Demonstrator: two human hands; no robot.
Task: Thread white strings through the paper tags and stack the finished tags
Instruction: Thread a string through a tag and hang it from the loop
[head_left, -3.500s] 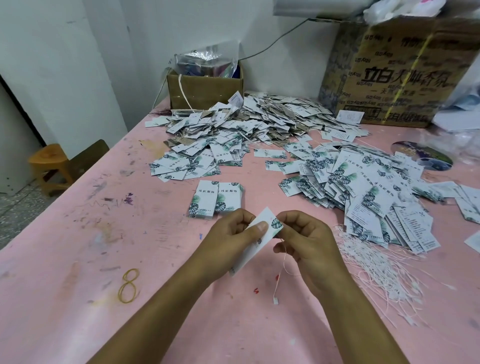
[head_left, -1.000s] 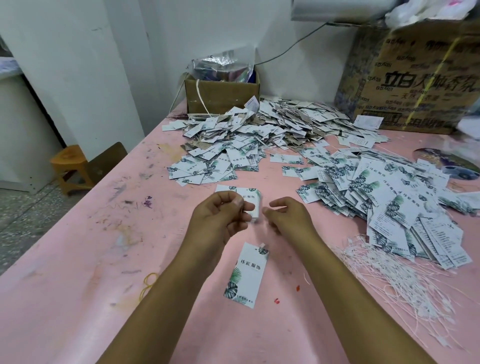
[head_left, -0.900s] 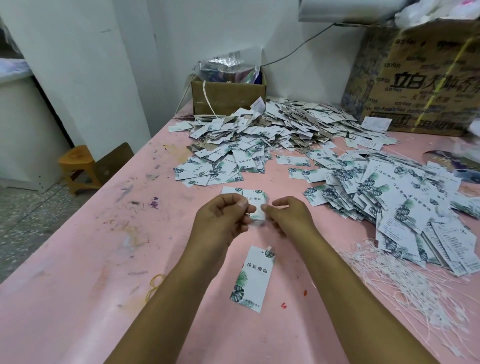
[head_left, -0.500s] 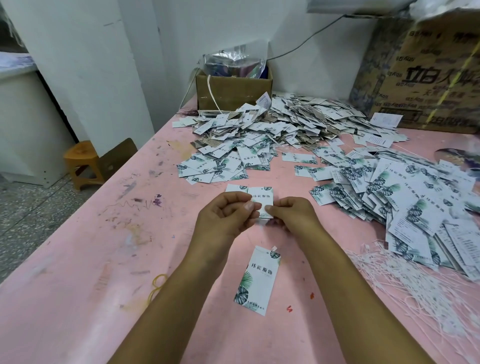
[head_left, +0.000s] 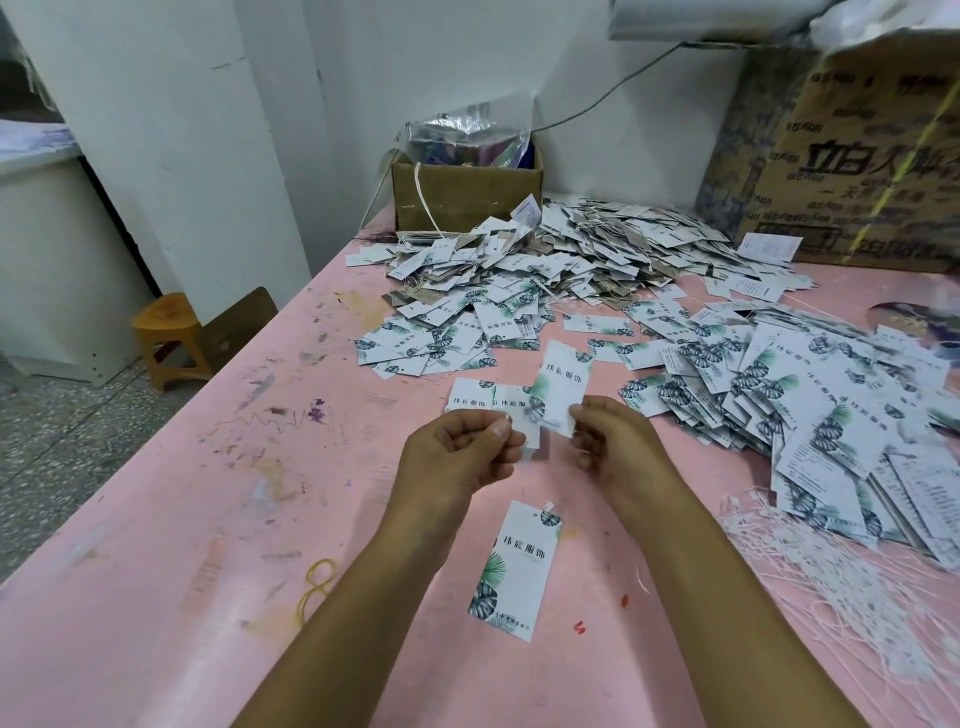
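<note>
Far left, on the floor off the counter (head_left: 171, 519): orange stool (head_left: 166, 332). Counter top is pink and stained, with a yellow rubber band (head_left: 314, 592) lying near the left forearm.

Left hand (head_left: 457, 457): fingers curled, grip closed to a thumb-forefinger pinch at the lower left edge of the raised tag (head_left: 563, 384). Contact point is blurred, so I can't tell if a string is in the pinch too.

Just behind the left hand: two-tag stack (head_left: 480, 400), flat on the counter, print up.

Between the forearms: flat tag (head_left: 517, 569), face up, leaf end toward the camera, a small white bit at its far top corner.

Raised tag stands roughly upright above the counter, between both hands, print facing the camera.

Right hand (head_left: 613, 441): fingers curled, grip pinching the raised tag's lower right edge.

Far side: small box (head_left: 467, 192) against the wall, with the far heap (head_left: 571, 260) of tags spilling out in front of it.

Right: right spread (head_left: 810, 400) of overlapping tags. White strings (head_left: 831, 566) lie in a loose pile near the right forearm, touching the spread's near edge.

Back right: big carton (head_left: 857, 156).
</note>
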